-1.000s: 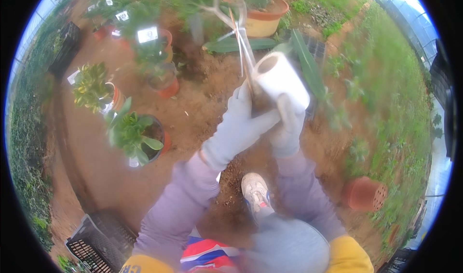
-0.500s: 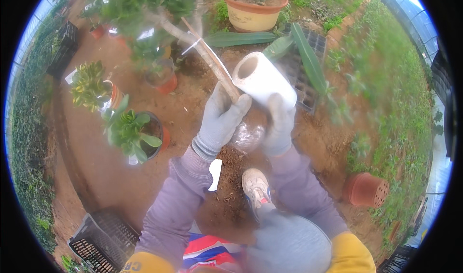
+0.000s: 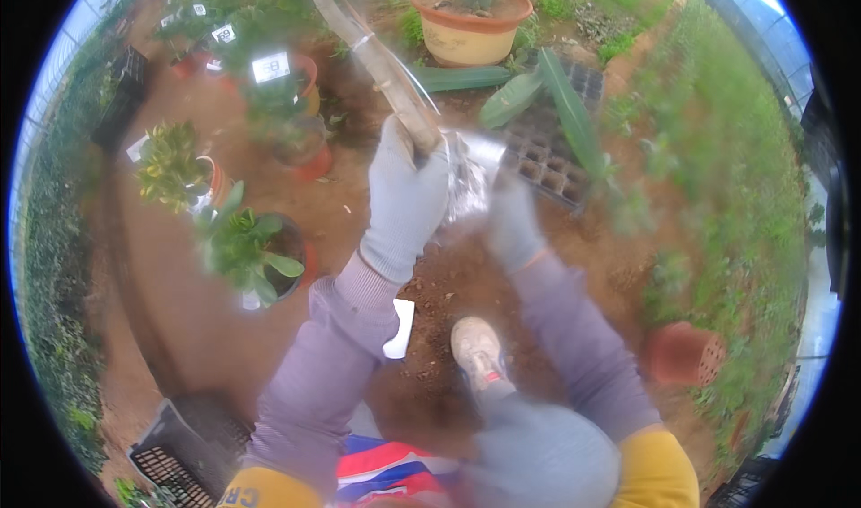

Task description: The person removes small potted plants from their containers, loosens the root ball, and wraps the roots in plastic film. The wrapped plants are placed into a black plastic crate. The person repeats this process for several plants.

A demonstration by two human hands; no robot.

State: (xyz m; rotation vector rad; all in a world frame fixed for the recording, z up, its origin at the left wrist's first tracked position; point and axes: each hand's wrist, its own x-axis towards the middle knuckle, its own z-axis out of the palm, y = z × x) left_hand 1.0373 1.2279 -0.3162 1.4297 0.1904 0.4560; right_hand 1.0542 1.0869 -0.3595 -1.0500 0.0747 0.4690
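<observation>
gloved left hand (image 3: 405,199) grips rough woody stem (image 3: 381,60).

Single view, head-mounted, wide fisheye, looking steeply down and forward over the person's own forearms. Left hand (image 3: 405,205) and right hand (image 3: 513,223) sit close, near frame centre. Straight edges bow toward the rim. Bare soil (image 3: 179,293) fills the field beyond the grip.

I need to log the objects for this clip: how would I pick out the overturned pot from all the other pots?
Start at the grass strip along the right of the bare soil. At its lower end, right of the person's right sleeve, lies the terracotta pot. It alone lies on its side with no plant in it; the others stand upright and planted.
</observation>
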